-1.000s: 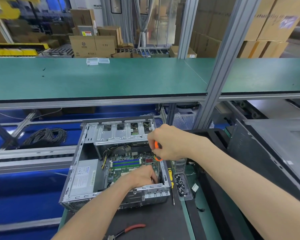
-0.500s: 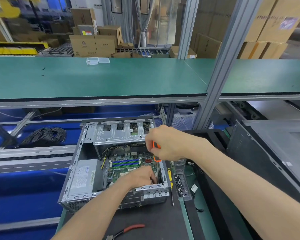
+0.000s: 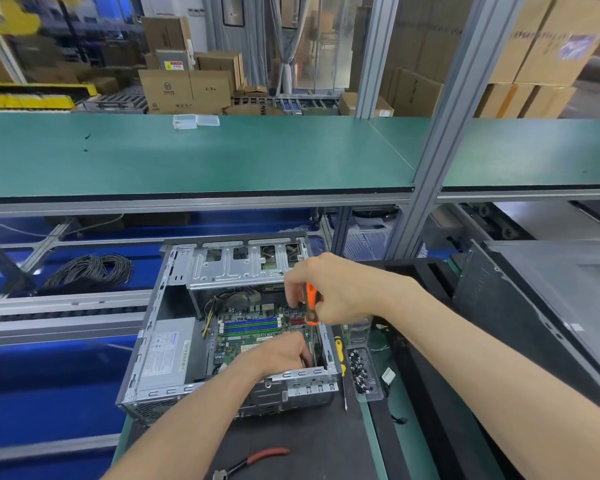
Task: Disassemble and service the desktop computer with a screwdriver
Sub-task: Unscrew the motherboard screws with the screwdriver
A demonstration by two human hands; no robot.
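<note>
Two hands inside the open sheet-metal desktop case [image 3: 160, 344] on the dark bench mat [image 3: 302, 441]. Right hand [image 3: 340, 292] fingers curl round the ribbed orange screwdriver [image 3: 310, 304], held upright. Left hand [image 3: 281, 353] fingers curled at its shaft above the green motherboard [image 3: 253, 336]; grip unclear.

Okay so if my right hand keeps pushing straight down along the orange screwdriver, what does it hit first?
Probably the motherboard at the near right corner of the computer case. The right hand holds the orange screwdriver pointing down there, just beside the left hand's fingers. The tip is hidden, so depth is uncertain.
</note>
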